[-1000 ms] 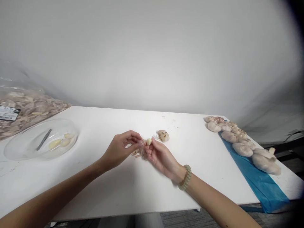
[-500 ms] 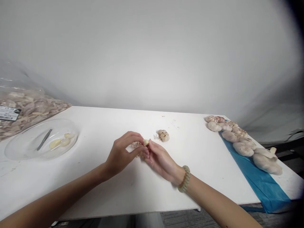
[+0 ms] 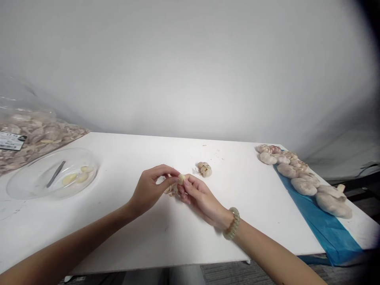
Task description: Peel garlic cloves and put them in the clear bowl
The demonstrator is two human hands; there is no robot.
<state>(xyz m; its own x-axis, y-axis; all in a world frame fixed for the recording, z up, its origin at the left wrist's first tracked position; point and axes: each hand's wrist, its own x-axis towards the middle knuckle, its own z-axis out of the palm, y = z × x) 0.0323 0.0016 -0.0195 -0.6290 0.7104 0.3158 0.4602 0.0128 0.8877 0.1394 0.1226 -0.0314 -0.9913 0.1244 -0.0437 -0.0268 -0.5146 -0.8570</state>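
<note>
A pale garlic clove (image 3: 181, 179) is pinched between the fingertips of both hands above the white table. My left hand (image 3: 154, 184) grips its left side with thumb and forefinger, and my right hand (image 3: 199, 196), a beaded bracelet (image 3: 232, 224) at its wrist, holds the right side. Thin garlic skins (image 3: 170, 190) lie just beneath the fingers, partly hidden by them. Slightly beyond the right hand rests a partly broken garlic bulb (image 3: 204, 169) with loose papery skin.
On the left, a clear plastic dish (image 3: 32, 190) holds several peeled cloves (image 3: 70, 179) and a small knife (image 3: 56, 174). Behind it stands a labelled bag of garlic skins (image 3: 44, 132). Several whole garlic bulbs (image 3: 304, 186) line a blue plastic sheet (image 3: 320, 221) along the right edge.
Both hands have stayed in nearly the same place. My right fingers have shifted around the clove, and the left thumb has come up to pinch it.
</note>
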